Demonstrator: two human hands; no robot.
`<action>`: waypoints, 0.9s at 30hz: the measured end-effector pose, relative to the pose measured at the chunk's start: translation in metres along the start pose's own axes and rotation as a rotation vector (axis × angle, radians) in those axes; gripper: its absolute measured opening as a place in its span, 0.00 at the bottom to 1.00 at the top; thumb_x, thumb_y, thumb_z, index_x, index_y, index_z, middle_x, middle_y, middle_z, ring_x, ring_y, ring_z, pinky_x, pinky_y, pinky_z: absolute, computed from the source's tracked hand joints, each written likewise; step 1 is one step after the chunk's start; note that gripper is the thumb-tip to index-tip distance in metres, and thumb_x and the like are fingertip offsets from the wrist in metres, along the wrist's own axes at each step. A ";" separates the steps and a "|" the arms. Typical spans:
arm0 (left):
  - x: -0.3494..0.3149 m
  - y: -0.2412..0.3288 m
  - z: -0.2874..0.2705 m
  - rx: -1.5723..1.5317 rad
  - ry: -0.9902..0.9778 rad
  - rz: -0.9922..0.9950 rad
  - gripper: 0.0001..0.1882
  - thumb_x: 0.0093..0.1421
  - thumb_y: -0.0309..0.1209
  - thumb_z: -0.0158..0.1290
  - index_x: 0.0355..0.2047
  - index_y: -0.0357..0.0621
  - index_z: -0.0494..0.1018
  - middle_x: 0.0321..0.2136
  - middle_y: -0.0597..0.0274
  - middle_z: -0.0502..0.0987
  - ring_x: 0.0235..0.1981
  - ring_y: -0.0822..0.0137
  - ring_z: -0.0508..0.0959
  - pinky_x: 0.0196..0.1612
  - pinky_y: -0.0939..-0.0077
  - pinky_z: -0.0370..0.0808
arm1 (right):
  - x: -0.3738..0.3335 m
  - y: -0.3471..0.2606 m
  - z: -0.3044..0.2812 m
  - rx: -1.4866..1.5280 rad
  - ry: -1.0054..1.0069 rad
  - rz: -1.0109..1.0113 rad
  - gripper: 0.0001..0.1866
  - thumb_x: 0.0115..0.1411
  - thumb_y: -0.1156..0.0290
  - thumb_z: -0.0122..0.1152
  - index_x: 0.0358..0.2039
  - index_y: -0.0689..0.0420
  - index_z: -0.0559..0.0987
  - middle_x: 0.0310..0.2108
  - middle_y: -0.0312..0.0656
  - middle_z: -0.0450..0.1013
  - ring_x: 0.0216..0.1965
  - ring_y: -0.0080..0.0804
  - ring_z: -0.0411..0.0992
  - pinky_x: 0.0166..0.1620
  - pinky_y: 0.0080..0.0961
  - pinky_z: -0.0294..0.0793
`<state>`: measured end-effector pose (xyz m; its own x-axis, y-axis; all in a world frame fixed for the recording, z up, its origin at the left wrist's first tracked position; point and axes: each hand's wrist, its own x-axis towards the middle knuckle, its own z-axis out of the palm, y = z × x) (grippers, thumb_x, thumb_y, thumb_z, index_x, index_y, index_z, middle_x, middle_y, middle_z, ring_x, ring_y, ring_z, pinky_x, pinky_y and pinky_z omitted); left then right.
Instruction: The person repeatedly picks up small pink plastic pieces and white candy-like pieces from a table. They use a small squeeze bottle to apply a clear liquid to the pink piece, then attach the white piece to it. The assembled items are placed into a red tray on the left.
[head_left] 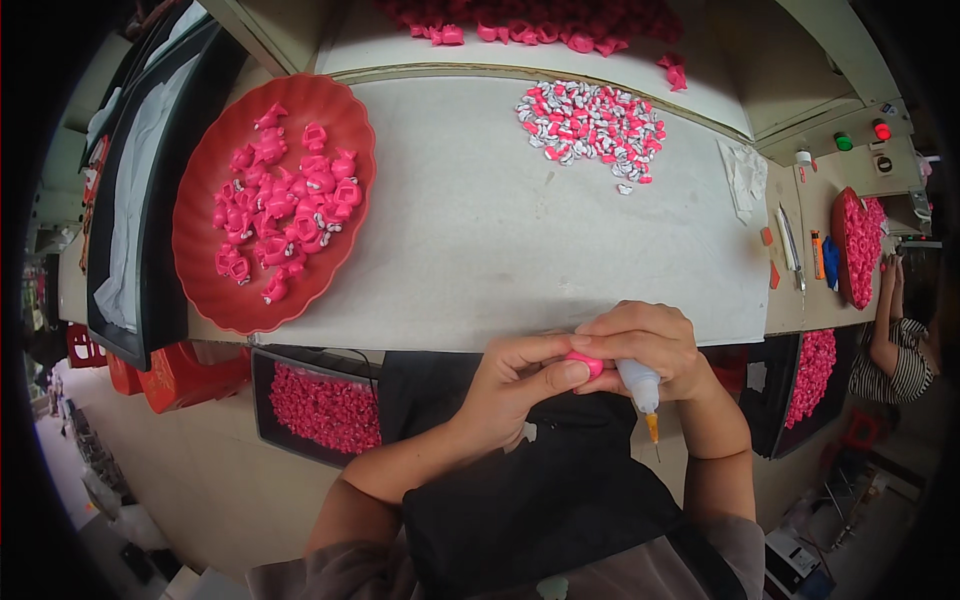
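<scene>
Close to the front edge of the table, my two hands meet. A small, rounded pink plastic piece [585,364] is pinched by my left hand [505,385]. My right hand [655,345] grips a white squeeze bottle [638,382] with an amber needle tip pointing down and toward me. The fingertips of my right hand also rest against the pink piece, and partly hide it. On the left, a red scalloped plate [190,215] holds several pink figure-like pieces [270,195], some with white-and-silver bits on them. A pile of small pink and white pieces [590,125] lies at the far side.
More pink pieces [580,42] cover a shelf at the back. A black tray [165,190] stands at far left. To the right are a red bowl [848,240], tweezers [790,240] and crumpled white paper [742,180]. Bins of pink parts [320,405] sit below. Another person [895,350] works at far right.
</scene>
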<state>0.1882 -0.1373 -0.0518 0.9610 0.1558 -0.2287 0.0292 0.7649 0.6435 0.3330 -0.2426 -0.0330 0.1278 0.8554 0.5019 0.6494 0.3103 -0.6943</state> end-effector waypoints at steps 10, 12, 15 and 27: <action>-0.005 0.002 0.001 0.102 -0.012 0.093 0.10 0.57 0.24 0.50 0.38 0.31 0.72 0.29 0.63 0.73 0.32 0.77 0.71 0.37 0.85 0.67 | -0.002 0.000 0.004 0.038 0.029 -0.036 0.19 0.37 0.72 0.70 0.32 0.62 0.78 0.30 0.43 0.73 0.26 0.31 0.73 0.25 0.21 0.73; -0.006 0.005 0.002 0.200 -0.030 0.146 0.10 0.57 0.24 0.50 0.38 0.31 0.72 0.29 0.62 0.73 0.31 0.77 0.71 0.36 0.85 0.68 | -0.003 -0.001 0.005 0.048 0.042 -0.056 0.17 0.37 0.73 0.70 0.31 0.62 0.78 0.31 0.43 0.73 0.26 0.32 0.73 0.26 0.22 0.74; -0.009 0.008 0.002 0.138 -0.020 0.088 0.10 0.56 0.24 0.50 0.38 0.30 0.72 0.29 0.61 0.74 0.30 0.78 0.71 0.35 0.85 0.68 | -0.002 -0.001 0.010 0.074 0.065 -0.085 0.16 0.38 0.73 0.69 0.30 0.63 0.78 0.31 0.44 0.73 0.26 0.32 0.74 0.27 0.24 0.74; -0.012 0.057 -0.024 0.446 0.116 0.209 0.13 0.52 0.25 0.55 0.39 0.35 0.72 0.36 0.62 0.75 0.36 0.76 0.72 0.43 0.80 0.68 | 0.030 -0.013 0.027 0.027 0.036 0.188 0.27 0.39 0.70 0.70 0.43 0.58 0.74 0.44 0.45 0.64 0.27 0.28 0.67 0.30 0.22 0.70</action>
<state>0.1715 -0.0801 -0.0300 0.9225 0.3651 -0.1255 -0.0212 0.3724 0.9278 0.3082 -0.2099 -0.0231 0.2720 0.8841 0.3798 0.5912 0.1579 -0.7909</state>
